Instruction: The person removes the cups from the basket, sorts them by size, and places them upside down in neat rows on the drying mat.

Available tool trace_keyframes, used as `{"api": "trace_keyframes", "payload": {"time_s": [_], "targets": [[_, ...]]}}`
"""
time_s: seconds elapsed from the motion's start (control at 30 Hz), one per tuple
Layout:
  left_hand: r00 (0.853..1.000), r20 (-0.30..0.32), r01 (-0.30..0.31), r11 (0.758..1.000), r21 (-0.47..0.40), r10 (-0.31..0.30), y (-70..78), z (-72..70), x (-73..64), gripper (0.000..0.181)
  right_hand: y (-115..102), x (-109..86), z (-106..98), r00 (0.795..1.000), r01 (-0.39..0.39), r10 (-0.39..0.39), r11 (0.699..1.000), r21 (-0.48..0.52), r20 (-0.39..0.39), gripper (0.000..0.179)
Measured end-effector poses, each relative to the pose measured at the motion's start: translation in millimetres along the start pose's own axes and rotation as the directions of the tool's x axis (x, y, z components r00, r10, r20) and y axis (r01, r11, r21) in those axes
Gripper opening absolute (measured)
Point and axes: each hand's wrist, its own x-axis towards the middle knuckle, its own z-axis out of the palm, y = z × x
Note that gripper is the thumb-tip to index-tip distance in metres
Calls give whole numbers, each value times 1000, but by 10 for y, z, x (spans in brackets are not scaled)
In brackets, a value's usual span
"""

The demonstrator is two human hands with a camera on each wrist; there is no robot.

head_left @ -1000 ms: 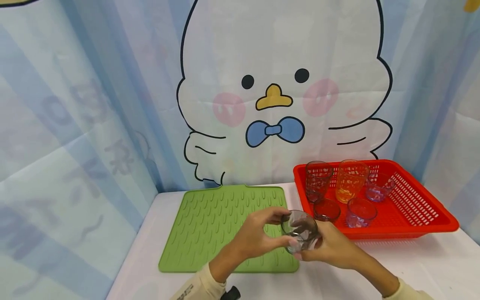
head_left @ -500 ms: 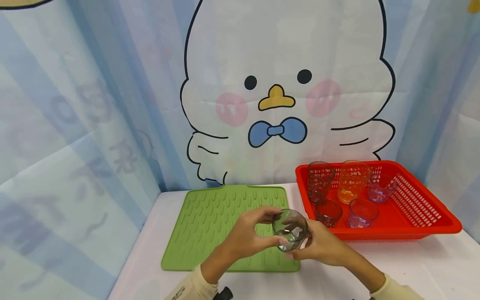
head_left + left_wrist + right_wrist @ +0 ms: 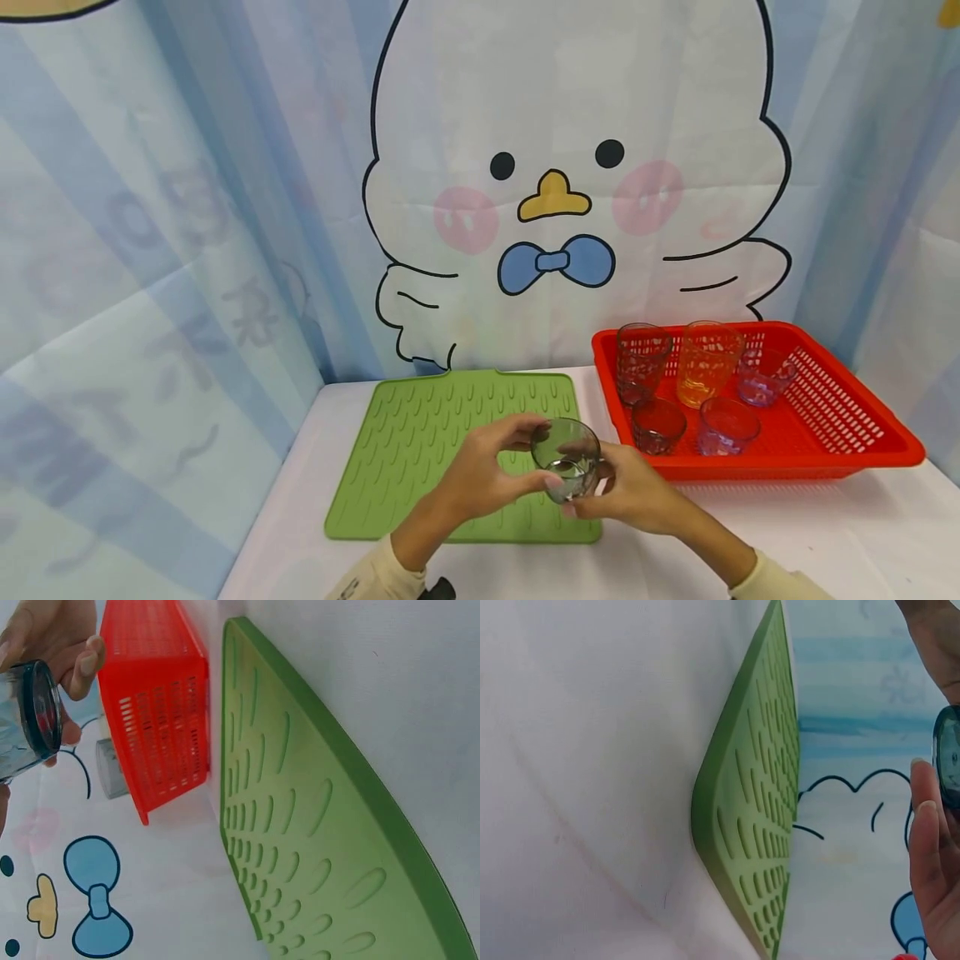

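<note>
A short, smoky grey glass tumbler (image 3: 567, 457) is held between both hands above the right part of the green mat (image 3: 405, 467). My left hand (image 3: 486, 472) grips its left side, thumb in front and fingers behind near the rim. From the right, my right hand (image 3: 637, 493) holds the lower part, with thumb at the front. The mouth faces up and tilts toward me. In the left wrist view, the thick base of the tumbler (image 3: 39, 709) hangs well clear of the mat. The right wrist view catches only the tumbler's base (image 3: 951, 757) at its edge.
A red plastic basket (image 3: 787, 468) stands right of the mat on the white-covered table (image 3: 765, 533). Inside are a tall grey glass (image 3: 642, 367), an orange glass (image 3: 705, 367), a short dark glass (image 3: 657, 427) and two purplish glasses (image 3: 727, 429). A printed curtain (image 3: 450, 317) hangs behind.
Both hands have carried the tumbler left, away from the basket and further over the mat. Its mouth has turned a little, and the grip of both hands has stayed on it.
</note>
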Motion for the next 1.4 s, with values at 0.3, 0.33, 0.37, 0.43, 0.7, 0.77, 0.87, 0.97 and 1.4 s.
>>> {"api": "trace_keyframes", "payload": {"time_s": [0.3, 0.33, 0.37, 0.43, 0.7, 0.77, 0.87, 0.97, 1.4], "targets": [[1000, -11, -6, 1000, 13, 6, -26, -67, -50, 67, 4, 35, 9, 1000, 4, -4, 1000, 8, -11, 60], [1000, -8, 13, 1000, 5, -13, -26, -76, -61, 67, 5, 36, 7, 1000, 6, -6, 1000, 7, -12, 59], [1000, -4, 29, 1000, -1, -29, -20, -86, -70, 67, 4, 37, 6, 1000, 10, -10, 1000, 5, -13, 58], [998, 3, 59, 998, -12, -59, -16, -102, -89, 66, 6, 37, 4, 1000, 17, -17, 1000, 1, -17, 56], [992, 70, 104, 993, -47, -101, -42, -184, -153, 68, -4, 40, 1, 1000, 10, -10, 1000, 3, -20, 53], [990, 90, 115, 992, -56, -110, -58, -203, -173, 69, 0, 39, 2, 1000, 0, 0, 1000, 6, -16, 53], [986, 110, 134, 989, -61, -127, -78, -229, -204, 67, 0, 33, -2, 999, -28, 28, 1000, 6, -17, 52], [980, 123, 166, 984, -66, -157, -100, -249, -238, 66, 5, 29, -6, 999, -49, 49, 999, 4, -16, 53], [937, 187, 314, 946, -84, -294, -154, -310, -379, 62, -6, 39, 10, 999, -46, 46, 999, 15, -10, 51]]}}
